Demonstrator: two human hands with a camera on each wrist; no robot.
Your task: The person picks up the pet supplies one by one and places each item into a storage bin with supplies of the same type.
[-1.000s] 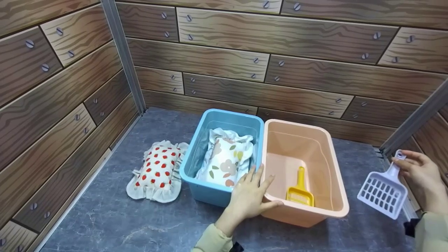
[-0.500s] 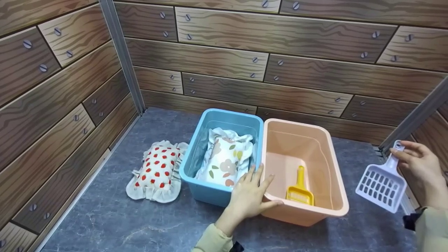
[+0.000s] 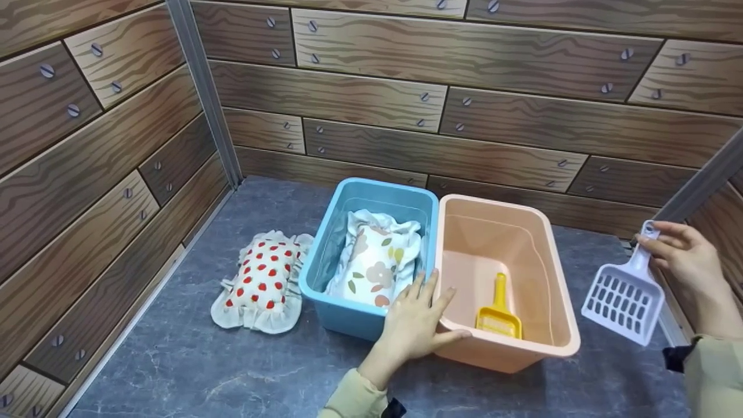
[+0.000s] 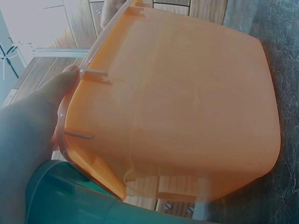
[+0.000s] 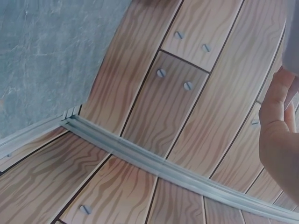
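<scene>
My right hand [image 3: 685, 249] pinches the handle end of a pale lilac slotted litter scoop [image 3: 624, 299], which hangs to the right of the peach bin [image 3: 557, 278]. In the right wrist view, that hand [image 5: 279, 123] shows at the right edge with part of the scoop above it. My left hand [image 3: 413, 322] rests with spread fingers on the near rims where the peach bin and the blue bin [image 3: 351, 325] meet. A yellow scoop [image 3: 499, 316] leans inside the peach bin. Inside the blue one lies a floral pillow [image 3: 374, 270] with a frilled edge.
A frilled strawberry-print pillow [image 3: 264, 278] lies on the dark marbled surface [image 3: 191, 371] left of the blue bin. Wood-print walls [image 3: 371, 98] stand at the back and both sides, with metal corner strips [image 3: 203, 93].
My right hand has lifted the lilac scoop upward and brought it slightly left, toward the peach bin. The left hand, the bins and the pillows have stayed in place.
</scene>
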